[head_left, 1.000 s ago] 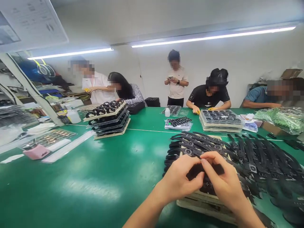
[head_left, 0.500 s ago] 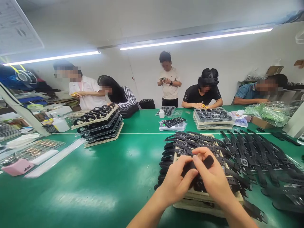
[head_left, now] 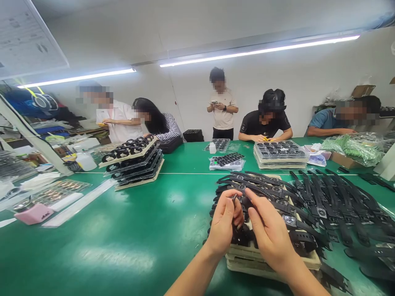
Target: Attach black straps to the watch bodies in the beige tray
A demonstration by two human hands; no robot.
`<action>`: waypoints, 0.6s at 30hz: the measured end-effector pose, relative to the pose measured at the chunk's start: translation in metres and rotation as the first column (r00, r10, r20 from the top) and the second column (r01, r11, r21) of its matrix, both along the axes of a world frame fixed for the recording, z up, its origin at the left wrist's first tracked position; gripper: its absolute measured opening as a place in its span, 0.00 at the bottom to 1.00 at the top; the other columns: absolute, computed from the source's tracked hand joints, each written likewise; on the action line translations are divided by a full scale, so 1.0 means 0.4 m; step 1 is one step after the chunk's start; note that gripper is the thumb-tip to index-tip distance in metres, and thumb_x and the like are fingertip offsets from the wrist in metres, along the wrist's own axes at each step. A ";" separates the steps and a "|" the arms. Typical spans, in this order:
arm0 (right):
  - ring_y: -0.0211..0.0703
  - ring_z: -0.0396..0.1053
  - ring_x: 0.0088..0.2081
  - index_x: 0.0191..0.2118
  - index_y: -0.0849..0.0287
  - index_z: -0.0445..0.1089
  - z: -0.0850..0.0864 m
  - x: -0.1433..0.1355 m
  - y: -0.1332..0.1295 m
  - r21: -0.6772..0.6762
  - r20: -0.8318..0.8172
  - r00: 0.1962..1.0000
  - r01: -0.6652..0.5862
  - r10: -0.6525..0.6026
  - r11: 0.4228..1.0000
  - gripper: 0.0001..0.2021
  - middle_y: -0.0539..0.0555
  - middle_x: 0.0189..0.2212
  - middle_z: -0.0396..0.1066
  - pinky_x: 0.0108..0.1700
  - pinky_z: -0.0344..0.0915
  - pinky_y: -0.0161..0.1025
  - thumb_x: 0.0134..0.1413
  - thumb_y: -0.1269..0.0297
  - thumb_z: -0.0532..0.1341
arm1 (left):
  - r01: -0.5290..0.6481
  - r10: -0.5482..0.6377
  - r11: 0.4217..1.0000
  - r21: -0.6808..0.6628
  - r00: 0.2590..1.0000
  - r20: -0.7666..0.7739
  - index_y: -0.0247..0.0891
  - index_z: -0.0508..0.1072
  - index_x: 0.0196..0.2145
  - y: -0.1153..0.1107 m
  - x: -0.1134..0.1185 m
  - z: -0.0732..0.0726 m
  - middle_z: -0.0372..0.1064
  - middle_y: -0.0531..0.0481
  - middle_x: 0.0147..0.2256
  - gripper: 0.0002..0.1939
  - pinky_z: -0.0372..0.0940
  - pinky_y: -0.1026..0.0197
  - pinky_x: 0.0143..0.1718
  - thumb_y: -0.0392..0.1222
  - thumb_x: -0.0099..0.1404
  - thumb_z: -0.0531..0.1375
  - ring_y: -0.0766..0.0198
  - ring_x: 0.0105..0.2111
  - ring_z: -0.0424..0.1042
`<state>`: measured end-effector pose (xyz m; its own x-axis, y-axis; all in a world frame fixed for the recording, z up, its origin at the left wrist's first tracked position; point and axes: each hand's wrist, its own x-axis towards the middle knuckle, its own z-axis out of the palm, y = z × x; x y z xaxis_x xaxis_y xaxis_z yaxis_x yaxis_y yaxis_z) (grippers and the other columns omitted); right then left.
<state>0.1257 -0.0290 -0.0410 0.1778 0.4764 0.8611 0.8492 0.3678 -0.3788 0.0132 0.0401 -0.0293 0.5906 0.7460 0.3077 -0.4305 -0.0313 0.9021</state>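
- While the left hand (head_left: 222,224) angles upward with its fingers curled, its thumb and forefinger pinch a small dark piece (head_left: 234,197).
- Facing it, the right hand (head_left: 268,224) slants up and leftward, fingers extended and close together, thumb apart from them; its fingertips are near the piece, though I cannot tell whether they touch it.
- Both hands are over the near part of a tray stack (head_left: 243,265), hiding some of the watches (head_left: 289,221) laid across its top.
- Right of the stack, more black straps (head_left: 335,193) crowd the green table (head_left: 173,230).
- Toward the left edge sit a pink bottle (head_left: 33,213) and a tilted pile of trays (head_left: 140,181).
- Farther back are a white bottle (head_left: 212,148), lidded trays (head_left: 279,163) and a bag of green strips (head_left: 352,148).
- Across the table, a person in black (head_left: 268,123) bends forward behind the lidded trays; another (head_left: 224,111) stands holding a phone (head_left: 214,102).
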 end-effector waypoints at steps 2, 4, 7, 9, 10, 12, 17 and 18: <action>0.07 0.68 0.38 0.60 0.59 0.58 0.003 -0.008 0.005 0.103 -0.006 1.000 0.022 -0.021 0.994 0.21 0.45 0.41 0.70 0.43 0.63 0.05 0.61 0.71 0.55 | -0.009 0.008 1.000 -0.019 1.000 -0.002 0.34 0.57 0.49 -0.006 0.004 -0.003 0.47 0.58 0.25 0.35 0.55 0.75 0.25 0.69 0.63 0.56 0.81 0.23 0.53; 0.08 0.69 0.38 0.51 0.60 0.62 0.003 -0.013 0.008 0.155 -0.034 0.999 0.034 -0.029 0.987 0.14 0.43 0.39 0.71 0.43 0.64 0.07 0.59 0.71 0.57 | -0.006 0.006 0.999 -0.031 1.000 -0.005 0.34 0.57 0.49 -0.013 0.006 -0.006 0.48 0.58 0.25 0.36 0.54 0.76 0.25 0.69 0.62 0.57 0.81 0.23 0.53; 0.10 0.70 0.42 0.44 0.58 0.66 0.001 -0.013 0.012 0.188 -0.011 0.998 0.065 -0.064 0.980 0.08 0.39 0.39 0.71 0.46 0.65 0.10 0.58 0.70 0.59 | -0.023 0.022 0.999 -0.034 1.000 -0.018 0.33 0.58 0.51 -0.020 0.009 -0.008 0.51 0.57 0.25 0.36 0.54 0.77 0.25 0.69 0.61 0.57 0.82 0.23 0.53; 0.11 0.70 0.44 0.45 0.56 0.67 0.000 -0.012 0.015 0.206 0.030 0.996 0.080 -0.088 0.975 0.09 0.37 0.41 0.71 0.49 0.66 0.13 0.58 0.69 0.59 | -0.085 0.083 0.996 -0.037 0.995 -0.050 0.33 0.59 0.51 -0.022 0.011 -0.010 0.55 0.55 0.29 0.37 0.55 0.77 0.25 0.69 0.61 0.57 0.83 0.24 0.53; 0.11 0.70 0.44 0.45 0.55 0.67 -0.001 -0.012 0.016 0.211 0.042 0.994 0.090 -0.101 0.973 0.09 0.37 0.41 0.71 0.49 0.66 0.13 0.58 0.69 0.59 | -0.104 0.102 0.994 -0.036 0.993 -0.063 0.34 0.60 0.52 -0.022 0.012 -0.010 0.57 0.54 0.30 0.37 0.55 0.77 0.25 0.70 0.61 0.57 0.83 0.24 0.54; 0.10 0.70 0.42 0.45 0.55 0.67 -0.005 -0.014 0.018 0.210 0.023 0.993 0.105 -0.112 0.972 0.09 0.36 0.40 0.71 0.47 0.65 0.13 0.58 0.70 0.58 | -0.101 0.098 0.994 -0.034 0.992 -0.079 0.33 0.61 0.52 -0.021 0.014 -0.013 0.57 0.54 0.31 0.38 0.55 0.77 0.25 0.70 0.60 0.58 0.83 0.24 0.54; 0.09 0.68 0.43 0.46 0.56 0.67 -0.023 -0.025 0.025 0.226 -0.041 0.992 0.125 -0.119 0.966 0.11 0.39 0.41 0.71 0.48 0.64 0.11 0.58 0.71 0.58 | -0.135 0.140 0.990 0.042 0.980 -0.145 0.33 0.69 0.51 -0.015 0.015 -0.028 0.64 0.48 0.40 0.36 0.60 0.78 0.30 0.69 0.61 0.58 0.81 0.30 0.62; 0.09 0.68 0.44 0.46 0.56 0.67 -0.025 -0.027 0.027 0.230 -0.032 0.993 0.122 -0.118 0.965 0.11 0.39 0.42 0.71 0.51 0.64 0.11 0.58 0.71 0.58 | -0.179 0.188 0.981 0.070 0.970 -0.153 0.33 0.71 0.50 -0.013 0.014 -0.031 0.66 0.46 0.45 0.35 0.64 0.78 0.35 0.68 0.61 0.58 0.79 0.36 0.66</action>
<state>0.1150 -0.0184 -0.0509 0.2381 0.2389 0.9414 0.8862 0.3432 -0.3112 0.0186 0.0348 -0.0417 0.4893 0.8307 0.2656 -0.2652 -0.1484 0.9527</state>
